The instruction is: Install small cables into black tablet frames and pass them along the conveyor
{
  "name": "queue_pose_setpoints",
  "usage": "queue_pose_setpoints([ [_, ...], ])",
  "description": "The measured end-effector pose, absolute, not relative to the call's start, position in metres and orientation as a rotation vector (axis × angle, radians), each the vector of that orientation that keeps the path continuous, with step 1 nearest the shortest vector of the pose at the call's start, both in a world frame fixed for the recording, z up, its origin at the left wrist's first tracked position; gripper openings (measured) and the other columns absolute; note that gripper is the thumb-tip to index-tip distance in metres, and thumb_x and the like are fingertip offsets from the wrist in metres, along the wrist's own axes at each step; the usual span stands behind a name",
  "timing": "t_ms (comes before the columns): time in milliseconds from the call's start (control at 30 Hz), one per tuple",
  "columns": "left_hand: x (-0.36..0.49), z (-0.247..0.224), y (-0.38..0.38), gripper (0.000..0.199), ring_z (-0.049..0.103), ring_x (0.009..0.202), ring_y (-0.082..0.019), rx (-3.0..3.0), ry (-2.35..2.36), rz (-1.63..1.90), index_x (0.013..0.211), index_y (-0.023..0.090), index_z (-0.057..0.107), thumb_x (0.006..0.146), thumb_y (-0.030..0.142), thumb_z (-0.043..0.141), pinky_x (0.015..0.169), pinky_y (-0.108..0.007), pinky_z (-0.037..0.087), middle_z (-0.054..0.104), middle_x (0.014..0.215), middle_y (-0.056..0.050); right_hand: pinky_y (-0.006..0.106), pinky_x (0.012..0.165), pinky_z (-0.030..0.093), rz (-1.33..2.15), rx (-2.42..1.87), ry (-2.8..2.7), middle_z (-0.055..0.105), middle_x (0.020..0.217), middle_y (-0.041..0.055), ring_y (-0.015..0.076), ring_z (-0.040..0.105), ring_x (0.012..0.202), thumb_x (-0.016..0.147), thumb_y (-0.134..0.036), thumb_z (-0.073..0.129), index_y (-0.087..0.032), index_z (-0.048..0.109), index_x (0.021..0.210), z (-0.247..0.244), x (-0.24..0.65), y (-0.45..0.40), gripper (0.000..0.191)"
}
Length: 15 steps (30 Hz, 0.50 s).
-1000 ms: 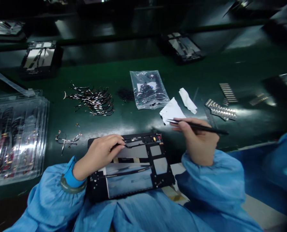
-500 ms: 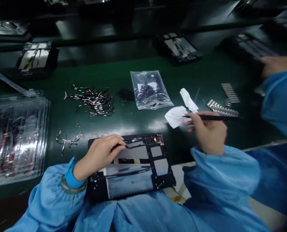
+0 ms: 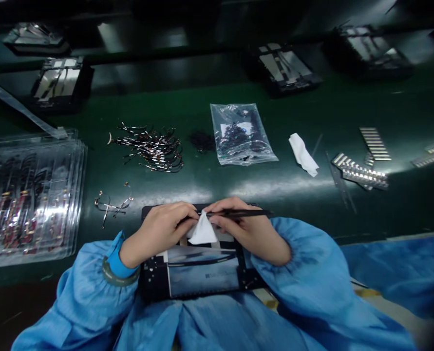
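An opened tablet (image 3: 204, 280) with a black frame and grey inner panels lies in front of me. Over its upper part, my left hand (image 3: 165, 225) is closed in a pinch; what it grips is hidden at the fingertips. Facing it, my right hand (image 3: 248, 226) pinches a folded white wipe (image 3: 203, 231), which hangs as a triangle between both hands. Black tweezers (image 3: 244, 213) are also held in the right hand, pointing left. The wipe and fingers cover the tablet's top middle.
Clear plastic trays (image 3: 34, 195) of parts stand at left. Loose cables (image 3: 110, 207), a cable pile (image 3: 151, 148), a zip bag (image 3: 240, 134) of small black parts, another white wipe (image 3: 302, 153) and metal strips (image 3: 363, 173) lie beyond. Tablet stacks (image 3: 284, 68) stand farther back.
My right hand has brought the white wipe from the bench leftward to my left hand over the tablet. Another person's arm at the right has left the view.
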<state>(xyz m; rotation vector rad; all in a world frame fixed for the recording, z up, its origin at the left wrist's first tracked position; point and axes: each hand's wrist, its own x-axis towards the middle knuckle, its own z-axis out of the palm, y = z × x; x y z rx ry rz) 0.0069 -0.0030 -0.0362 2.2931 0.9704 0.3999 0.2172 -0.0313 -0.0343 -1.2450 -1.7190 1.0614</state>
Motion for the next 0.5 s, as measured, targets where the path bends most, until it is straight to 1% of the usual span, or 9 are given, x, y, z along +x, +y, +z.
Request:
queue_pose_setpoints([
  [200, 0.008, -0.033, -0.003, 0.01, 0.065, 0.085, -0.014, 2.273, 0.985, 0.377, 0.089, 0.021, 0.059, 0.089, 0.018, 0.049, 0.07, -0.024, 0.048, 0.069, 0.098, 0.0, 0.026, 0.073, 0.054, 0.937, -1.224, -1.828, 0.07, 0.085, 0.0007, 0.0148, 0.067, 0.08, 0.085, -0.027, 0.06, -0.024, 0.062, 0.088, -0.042, 0.205, -0.027, 0.005],
  [333, 0.008, -0.034, -0.003, 0.01, 0.065, 0.086, -0.015, 2.257, 0.984, 0.37, 0.091, 0.021, 0.058, 0.089, 0.019, 0.049, 0.071, -0.025, 0.048, 0.069, 0.099, -0.002, 0.028, 0.076, 0.053, 0.831, -1.184, -1.939, 0.069, 0.085, 0.0022, 0.0154, 0.066, 0.082, 0.088, -0.027, 0.056, -0.023, 0.063, 0.087, -0.039, 0.203, -0.027, 0.008],
  [500, 0.01, -0.034, -0.004, 0.01, 0.064, 0.084, -0.015, 2.22, 0.997, 0.367, 0.089, 0.021, 0.058, 0.089, 0.019, 0.049, 0.071, -0.025, 0.048, 0.069, 0.094, 0.0, 0.023, 0.063, 0.051, 0.899, -1.295, -1.984, 0.067, 0.076, -0.0002, 0.0132, 0.064, 0.068, 0.086, -0.03, 0.058, -0.023, 0.063, 0.084, -0.033, 0.208, -0.019, 0.009],
])
